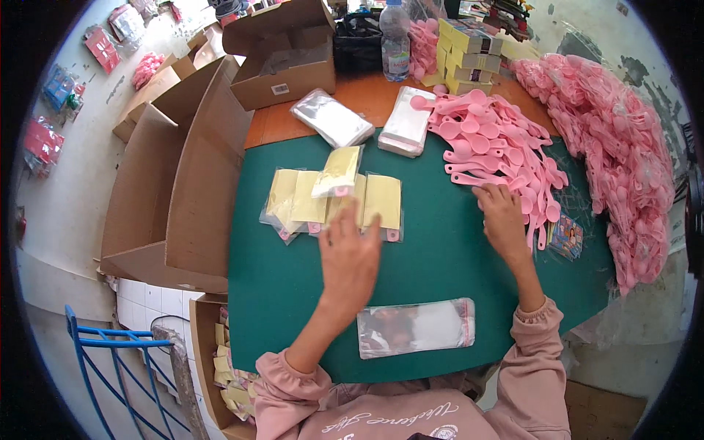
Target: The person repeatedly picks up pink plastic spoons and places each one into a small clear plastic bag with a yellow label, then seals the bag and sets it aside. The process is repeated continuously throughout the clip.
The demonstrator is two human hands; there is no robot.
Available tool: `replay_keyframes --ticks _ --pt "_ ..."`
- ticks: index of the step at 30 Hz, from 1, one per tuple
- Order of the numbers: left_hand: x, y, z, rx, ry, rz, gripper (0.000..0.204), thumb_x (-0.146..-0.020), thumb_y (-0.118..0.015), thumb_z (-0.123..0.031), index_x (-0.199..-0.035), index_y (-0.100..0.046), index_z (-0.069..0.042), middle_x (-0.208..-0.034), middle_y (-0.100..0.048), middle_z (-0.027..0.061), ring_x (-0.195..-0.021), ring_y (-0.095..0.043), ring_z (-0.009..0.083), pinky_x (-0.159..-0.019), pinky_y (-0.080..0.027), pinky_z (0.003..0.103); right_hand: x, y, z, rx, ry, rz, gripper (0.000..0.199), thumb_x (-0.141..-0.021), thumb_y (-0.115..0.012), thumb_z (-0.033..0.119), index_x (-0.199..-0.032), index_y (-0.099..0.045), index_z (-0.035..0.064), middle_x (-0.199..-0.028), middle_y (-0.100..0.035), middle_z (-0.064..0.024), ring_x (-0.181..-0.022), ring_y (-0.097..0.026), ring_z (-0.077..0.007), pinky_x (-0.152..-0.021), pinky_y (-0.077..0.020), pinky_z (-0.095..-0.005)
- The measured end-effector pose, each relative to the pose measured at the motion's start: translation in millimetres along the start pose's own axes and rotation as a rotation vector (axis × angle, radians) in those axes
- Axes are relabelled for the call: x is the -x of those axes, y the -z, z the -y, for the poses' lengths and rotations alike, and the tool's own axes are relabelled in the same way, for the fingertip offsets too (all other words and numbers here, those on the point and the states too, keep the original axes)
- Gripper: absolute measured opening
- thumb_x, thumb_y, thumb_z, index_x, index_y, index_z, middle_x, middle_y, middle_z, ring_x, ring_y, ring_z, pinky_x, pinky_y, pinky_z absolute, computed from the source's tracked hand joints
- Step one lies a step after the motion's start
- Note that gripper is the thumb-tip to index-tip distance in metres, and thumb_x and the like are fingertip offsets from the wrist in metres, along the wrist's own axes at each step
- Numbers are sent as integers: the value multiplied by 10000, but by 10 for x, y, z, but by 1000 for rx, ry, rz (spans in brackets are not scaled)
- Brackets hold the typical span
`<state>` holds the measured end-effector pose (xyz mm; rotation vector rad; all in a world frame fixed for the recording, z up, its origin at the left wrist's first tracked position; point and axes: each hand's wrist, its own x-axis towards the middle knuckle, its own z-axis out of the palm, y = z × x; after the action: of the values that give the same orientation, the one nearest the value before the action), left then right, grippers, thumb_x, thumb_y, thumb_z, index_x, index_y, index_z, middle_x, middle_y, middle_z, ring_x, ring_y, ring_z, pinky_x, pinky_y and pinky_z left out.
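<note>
Left hand [350,257]: fingers loosely spread, apparently holding nothing, at the near side of the yellow-card packets [383,202]; contact unclear.
Right hand [504,226]: fingers bent at the near-left edge of the pink spoons [506,150]; cannot tell whether it grips one.
Clear bags [433,326]: flat on the near green counter [279,308].
Packet risk: the top one overlaps others, so a brush could slide it off.
Spoon risk: tangled handles could drag neighbours along.

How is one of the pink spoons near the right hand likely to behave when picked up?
The pink spoons look like moulded plastic, so one should feel light and fairly stiff. They lie heaped and overlapping, so lifting one may drag its neighbours. Their rounded bowls could make one rock if the right hand pushes it.
</note>
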<state>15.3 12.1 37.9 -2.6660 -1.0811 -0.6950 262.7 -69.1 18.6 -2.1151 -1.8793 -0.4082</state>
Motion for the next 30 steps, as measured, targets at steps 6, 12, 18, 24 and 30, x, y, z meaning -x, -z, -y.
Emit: replay_keyframes --ticks 6,12,18,24,30 --pt "360 -25 -520 820 -223 534 222 -705 -655 -141 -882 -552 -54 -939 -515 105 -840 -540 266 -704 -444 363 26 62 -247 47 -35 46 366 -655 -504 -43 -1012 -520 38 -997 -518 -82 -946 -470 -251 -803 -377 -367" --pt "249 -113 -424 1166 -75 688 204 -707 -657 -85 -866 -543 -27 -734 -570 95 -684 -598 218 -615 -469 312 66 -3 -424 140 -94 -45 250 -674 -532 5 -923 -541 21 -967 -520 -92 -934 -476 -252 -802 -374 -377" --pt "198 -105 -325 1247 66 618 129 -709 -651 -29 -784 -551 0 -823 -617 77 -745 -612 165 -654 -497 279 -8 417 -195 -168 -252 -37 160 -787 -536 102 -902 -517 -7 -939 -509 -148 -912 -478 -275 -810 -372 -374" --pt "200 -223 -279 1443 243 638 94 -759 -580 -30 -823 -513 -12 -852 -626 71 -779 -612 143 -672 -493 310 133 570 38 -705 3 200 191 -820 -497 49 -999 -496 -16 -933 -478 -174 -758 -513 -250 -644 -441 -321" --pt "250 -387 -197 1694 333 670 149 -788 -579 -48 -848 -443 -30 -858 -626 93 -781 -585 103 -605 -452 244 70 759 50 -1102 -138 710 165 -783 -566 41 -938 -562 -15 -774 -541 -49 -632 -506 -77 -546 -429 -209"
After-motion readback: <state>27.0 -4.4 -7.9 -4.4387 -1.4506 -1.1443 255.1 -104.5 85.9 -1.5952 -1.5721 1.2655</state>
